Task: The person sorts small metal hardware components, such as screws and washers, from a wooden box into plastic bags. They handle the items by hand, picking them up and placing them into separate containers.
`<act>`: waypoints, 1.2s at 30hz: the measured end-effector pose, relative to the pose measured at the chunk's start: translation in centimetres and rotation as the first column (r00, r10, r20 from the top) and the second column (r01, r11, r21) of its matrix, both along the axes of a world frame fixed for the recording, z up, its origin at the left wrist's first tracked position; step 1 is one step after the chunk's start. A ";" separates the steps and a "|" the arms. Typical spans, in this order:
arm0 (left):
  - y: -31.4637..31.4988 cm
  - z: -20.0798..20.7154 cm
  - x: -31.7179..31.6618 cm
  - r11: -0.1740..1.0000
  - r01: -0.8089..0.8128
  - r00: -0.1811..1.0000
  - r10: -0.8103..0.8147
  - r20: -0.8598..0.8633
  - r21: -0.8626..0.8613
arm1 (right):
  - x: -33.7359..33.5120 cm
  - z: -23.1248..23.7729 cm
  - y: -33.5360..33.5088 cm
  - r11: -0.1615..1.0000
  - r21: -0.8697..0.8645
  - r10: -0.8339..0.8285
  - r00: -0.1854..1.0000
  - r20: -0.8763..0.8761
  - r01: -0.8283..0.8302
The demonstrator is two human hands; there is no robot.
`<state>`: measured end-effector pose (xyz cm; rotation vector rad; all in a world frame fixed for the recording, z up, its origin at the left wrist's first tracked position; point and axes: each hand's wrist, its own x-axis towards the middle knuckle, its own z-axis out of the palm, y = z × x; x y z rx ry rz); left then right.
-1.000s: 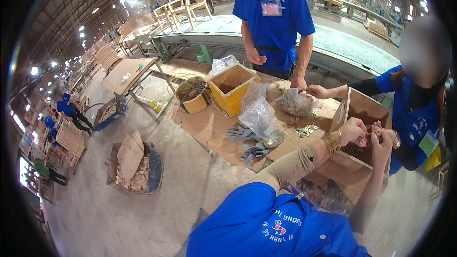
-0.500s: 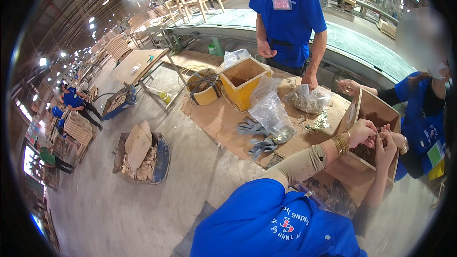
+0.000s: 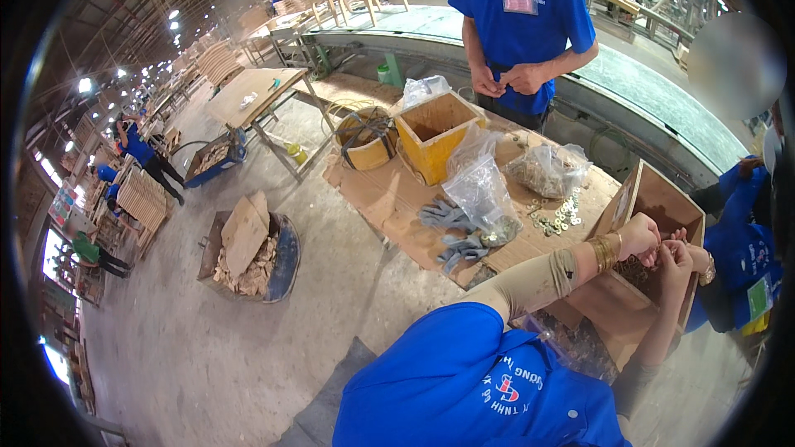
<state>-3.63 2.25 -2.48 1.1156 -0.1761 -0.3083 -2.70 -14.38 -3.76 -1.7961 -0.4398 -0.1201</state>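
Observation:
Over the open wooden box (image 3: pixel 631 199), my left hand (image 3: pixel 639 237) and my right hand (image 3: pixel 675 270) meet with fingertips pinched together. Whatever small piece lies between the fingers is too small to make out. Gold bangles circle my left wrist. Small dark pieces lie inside the box under my hands. A co-worker's hand with a wristwatch (image 3: pixel 708 268) reaches in close beside my right hand. Left of the box, brass-coloured rings (image 3: pixel 565 215) are strewn on the cardboard-covered table (image 3: pixel 373 203), next to a clear plastic bag of small parts (image 3: pixel 546 170).
Another clear bag (image 3: pixel 484 190) and grey gloves (image 3: pixel 447 215) lie farther left. Behind them stand a yellow wooden box (image 3: pixel 431 149) and a round yellow container (image 3: pixel 364 145). A co-worker (image 3: pixel 526 25) stands across the table. A bin of wood scraps (image 3: pixel 252 257) sits on the floor.
The co-worker across the table has taken a hand off the bag and brought both hands together. The person at right has shifted and drawn one hand back from the box. My hands stay pinched.

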 end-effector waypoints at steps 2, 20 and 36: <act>0.4 -0.1 0.5 0.998 -0.022 1.000 0.023 -0.021 0.054 | 0.4 0.2 -0.4 0.986 0.164 0.061 0.965 -0.255 -0.019; -0.7 0.2 2.1 0.954 0.251 0.965 -0.233 -0.120 0.167 | -2.6 1.3 -3.0 0.788 0.578 0.063 0.907 -0.417 0.211; -2.5 1.9 -0.4 0.927 0.146 0.977 -0.190 0.097 0.346 | -2.0 0.1 -2.5 0.718 0.641 -0.015 0.926 -0.376 0.272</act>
